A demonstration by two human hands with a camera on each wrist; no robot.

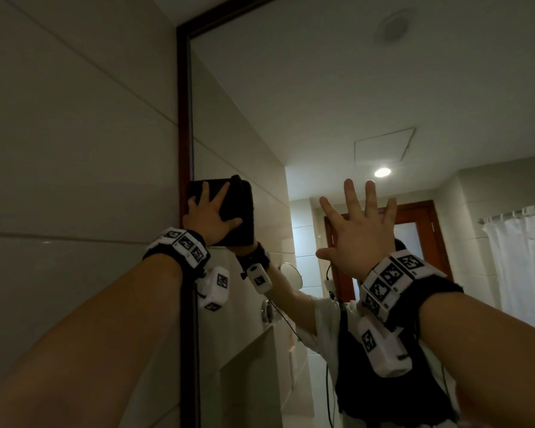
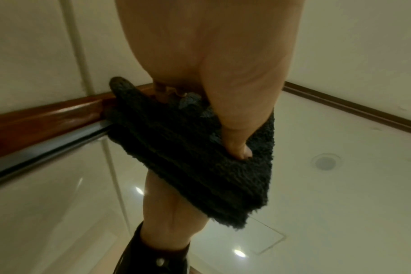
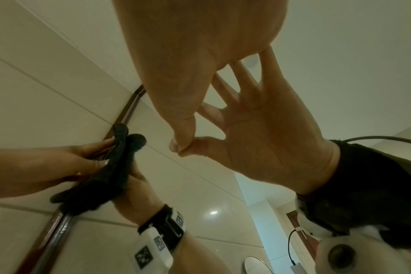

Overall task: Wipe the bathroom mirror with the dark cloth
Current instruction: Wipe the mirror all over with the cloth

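The bathroom mirror has a dark wooden frame along its left edge. My left hand presses a folded dark cloth flat on the glass beside that frame, fingers spread and straight. In the left wrist view the fuzzy cloth overlaps the frame, with my thumb pushed into it. My right hand lies flat on the mirror to the right, fingers splayed and holding nothing. In the right wrist view its thumb tip meets its own reflection on the glass, and the cloth shows at the left.
A pale tiled wall runs left of the frame. The mirror reflects a white shower curtain, a brown door frame, a ceiling light and the person's torso with cables.
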